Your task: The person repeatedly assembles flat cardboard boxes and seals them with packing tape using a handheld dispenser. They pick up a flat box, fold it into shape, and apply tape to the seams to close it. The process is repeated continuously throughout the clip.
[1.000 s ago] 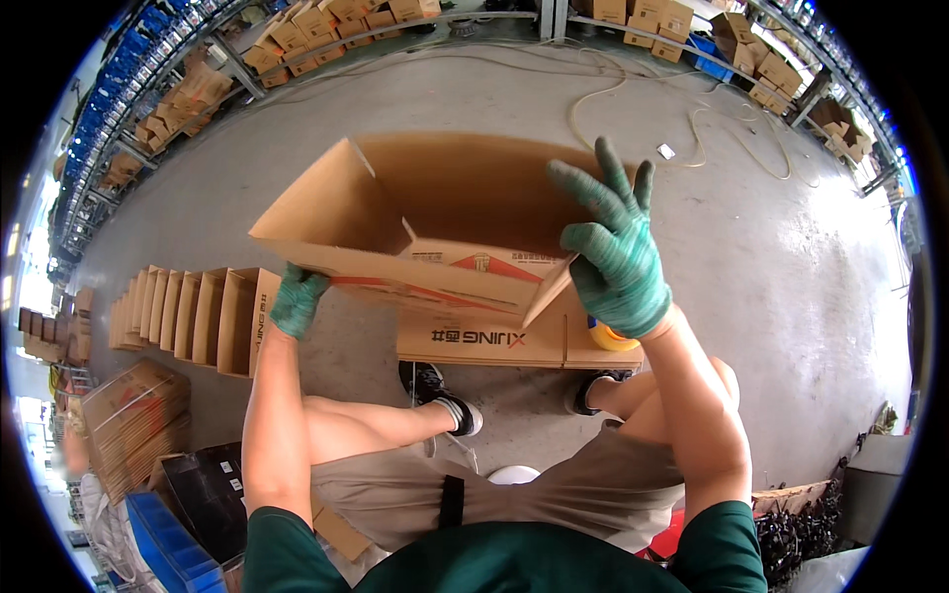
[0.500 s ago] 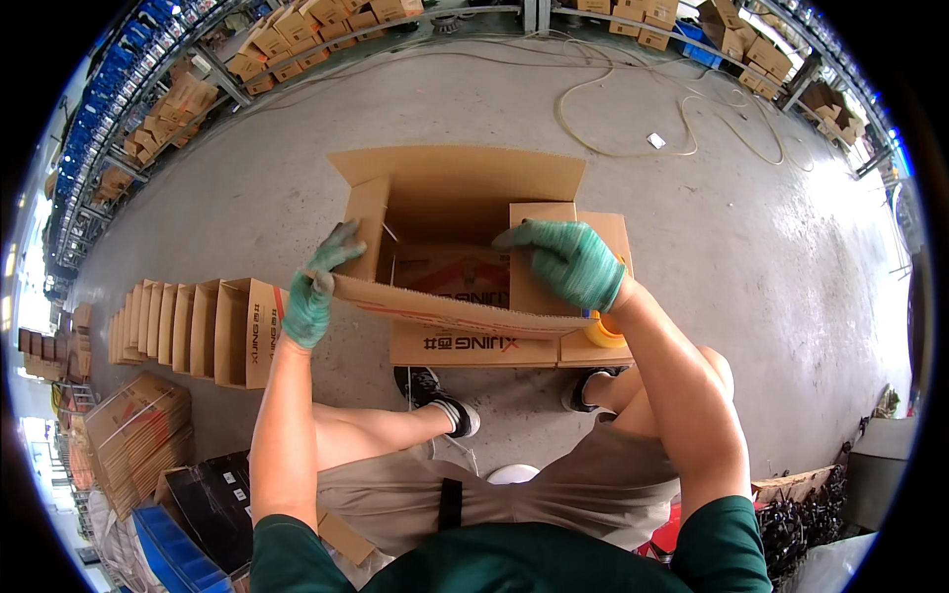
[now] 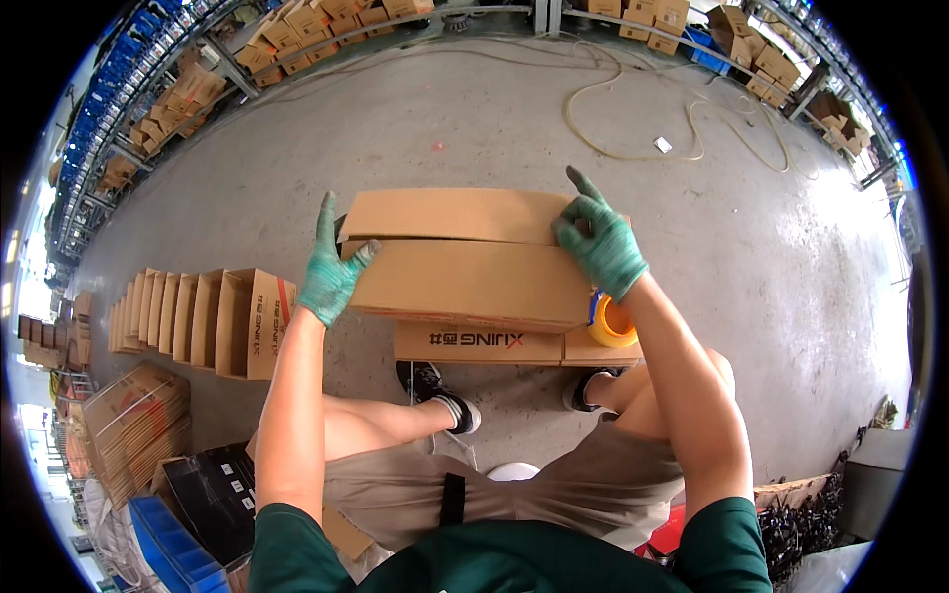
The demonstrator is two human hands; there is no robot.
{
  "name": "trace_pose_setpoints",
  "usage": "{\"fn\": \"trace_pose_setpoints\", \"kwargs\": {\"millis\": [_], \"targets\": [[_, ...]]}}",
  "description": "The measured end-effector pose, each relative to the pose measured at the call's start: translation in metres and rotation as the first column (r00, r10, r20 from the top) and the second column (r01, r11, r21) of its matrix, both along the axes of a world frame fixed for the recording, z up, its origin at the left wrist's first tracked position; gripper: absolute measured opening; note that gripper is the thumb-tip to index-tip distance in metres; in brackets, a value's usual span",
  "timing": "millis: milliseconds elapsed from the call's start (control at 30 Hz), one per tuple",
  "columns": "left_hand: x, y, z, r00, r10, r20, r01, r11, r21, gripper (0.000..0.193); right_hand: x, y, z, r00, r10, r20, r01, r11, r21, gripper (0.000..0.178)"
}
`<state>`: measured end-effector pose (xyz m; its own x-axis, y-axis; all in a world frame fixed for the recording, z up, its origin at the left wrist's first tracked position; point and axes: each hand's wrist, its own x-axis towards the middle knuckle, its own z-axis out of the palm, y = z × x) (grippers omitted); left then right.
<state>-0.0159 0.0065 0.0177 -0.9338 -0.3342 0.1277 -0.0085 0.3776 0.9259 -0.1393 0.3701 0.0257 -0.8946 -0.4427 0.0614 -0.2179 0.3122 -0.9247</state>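
Observation:
A brown cardboard box [image 3: 465,280] lies in front of me with its two long top flaps folded inward, a narrow gap between them. At its left end my left hand [image 3: 333,265], in a green glove, is open, thumb stretched toward the near flap and fingers pointing away. My right hand [image 3: 601,247], gloved alike, is open at the right end, its thumb side over the far flap [image 3: 450,212] and one finger raised. Beneath the box are cartons [image 3: 474,345] with dark print. An orange-yellow tape dispenser [image 3: 615,324] with a blue part sits beside the box's right near corner.
To the left stands a row of open cardboard boxes [image 3: 213,318], with a stack of flattened cartons [image 3: 138,425] nearer me. A blue crate [image 3: 173,549] sits at lower left. A pale hose [image 3: 573,124] loops over the floor. Shelves with boxes [image 3: 297,30] line the back.
The long flaps stood open and now lie folded over the top, covering the inside. My left hand has let go of the near flap; my right hand has come off the short right flap.

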Motion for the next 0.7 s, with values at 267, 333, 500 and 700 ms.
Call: {"fn": "trace_pose_setpoints", "kwargs": {"millis": [267, 333, 500, 700], "targets": [[0.003, -0.015, -0.017, 0.985, -0.066, 0.162, 0.055, 0.996, 0.075, 0.046, 0.016, -0.002, 0.003, 0.989, 0.077, -0.123, -0.071, 0.996, 0.057, 0.040], [0.004, -0.004, -0.003, 0.978, -0.064, 0.198, 0.038, 0.990, 0.134, 0.045, 0.016, -0.003, 0.004, 0.986, 0.085, -0.140, -0.070, 0.991, 0.112, 0.041], [0.003, -0.005, -0.011, 0.983, -0.088, 0.160, 0.093, 0.995, -0.024, 0.047, 0.015, -0.001, -0.007, 0.973, 0.079, -0.218, -0.059, 0.994, 0.097, 0.042], [0.007, -0.006, -0.010, 0.980, -0.052, 0.190, 0.063, 0.997, -0.052, 0.048, -0.010, 0.038, -0.021, 0.984, -0.089, 0.155, 0.011, 0.898, 0.441, 0.034]]}}
